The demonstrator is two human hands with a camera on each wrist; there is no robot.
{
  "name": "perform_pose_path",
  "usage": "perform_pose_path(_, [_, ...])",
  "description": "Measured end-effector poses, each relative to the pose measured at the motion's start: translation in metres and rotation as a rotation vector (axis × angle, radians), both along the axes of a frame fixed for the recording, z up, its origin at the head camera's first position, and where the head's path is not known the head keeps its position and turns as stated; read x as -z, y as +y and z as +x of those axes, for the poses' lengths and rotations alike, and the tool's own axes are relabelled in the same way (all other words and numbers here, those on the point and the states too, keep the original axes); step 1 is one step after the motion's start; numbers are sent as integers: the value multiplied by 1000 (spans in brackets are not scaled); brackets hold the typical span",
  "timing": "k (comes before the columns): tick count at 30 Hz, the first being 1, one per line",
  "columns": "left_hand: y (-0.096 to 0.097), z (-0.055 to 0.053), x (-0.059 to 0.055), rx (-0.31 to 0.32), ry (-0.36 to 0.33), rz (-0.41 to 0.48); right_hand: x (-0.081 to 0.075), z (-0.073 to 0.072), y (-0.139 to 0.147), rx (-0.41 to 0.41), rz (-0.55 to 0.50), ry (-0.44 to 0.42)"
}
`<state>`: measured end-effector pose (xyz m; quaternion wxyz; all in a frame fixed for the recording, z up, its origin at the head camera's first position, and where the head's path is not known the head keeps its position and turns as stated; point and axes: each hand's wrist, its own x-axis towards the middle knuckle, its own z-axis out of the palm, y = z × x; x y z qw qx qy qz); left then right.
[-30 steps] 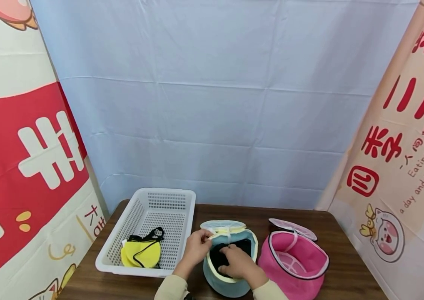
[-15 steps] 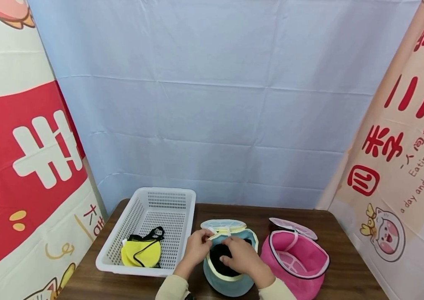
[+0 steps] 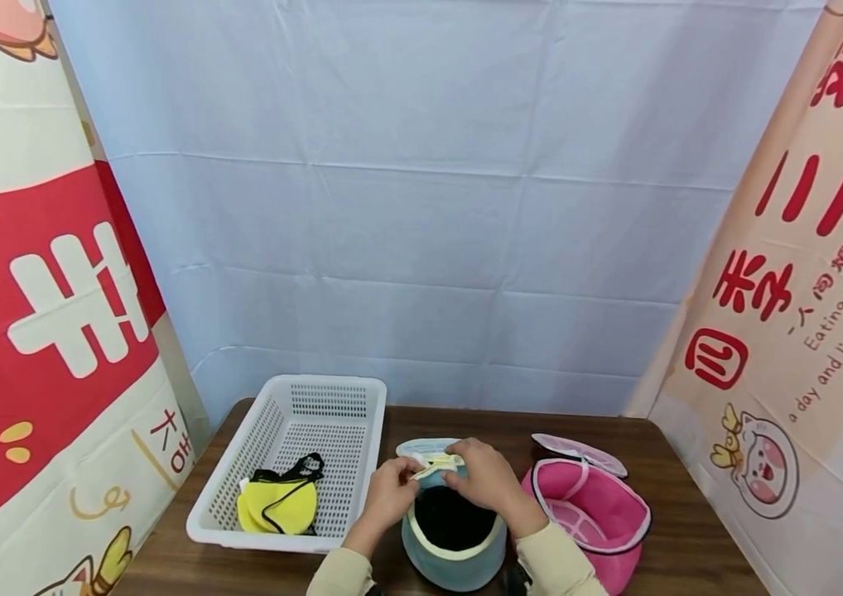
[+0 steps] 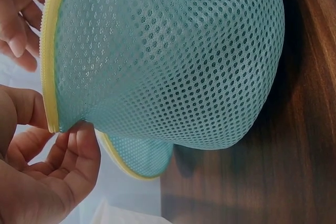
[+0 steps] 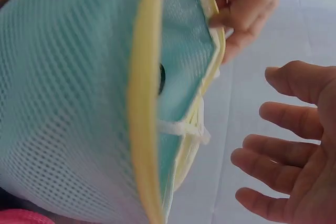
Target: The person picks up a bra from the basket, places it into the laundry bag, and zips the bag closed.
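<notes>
A teal mesh laundry bag [image 3: 451, 571] with a yellow zip edge stands with its mouth uncovered. Its round lid [image 3: 416, 448] is folded back behind the mouth. Black cloth [image 3: 453, 517] lies inside. My left hand [image 3: 390, 494] pinches the bag's rim at the back left; the left wrist view shows thumb and fingers [image 4: 84, 145] on the zip edge. Over the back of the mouth, by the lid, is my right hand [image 3: 487, 473]. In the right wrist view its spread fingers [image 5: 283, 116] are apart from the bag and hold nothing.
To the right stands a pink mesh bag [image 3: 615, 567], its lid [image 3: 578, 451] folded back. On the left sits a white plastic basket [image 3: 272, 540] containing a yellow, cup-shaped garment [image 3: 280, 507] with black straps. The brown wooden table [image 3: 690, 513] carries everything.
My right hand has risen out of the bag and moved back to the lid. The black cloth now lies lower, uncovered by the hand. My left hand has kept its pinch on the rim.
</notes>
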<state>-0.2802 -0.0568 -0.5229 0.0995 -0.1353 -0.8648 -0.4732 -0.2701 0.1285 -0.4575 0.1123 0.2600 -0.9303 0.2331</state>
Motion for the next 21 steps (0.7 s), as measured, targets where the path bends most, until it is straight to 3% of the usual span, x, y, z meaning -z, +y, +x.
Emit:
perform_pose_path(11, [-2, 1, -2, 19, 5, 12, -3, -26, 4, 41, 5, -88])
perform_pose_path(21, [1, 2, -4, 19, 14, 29, 9, -49, 9, 131, -12, -167])
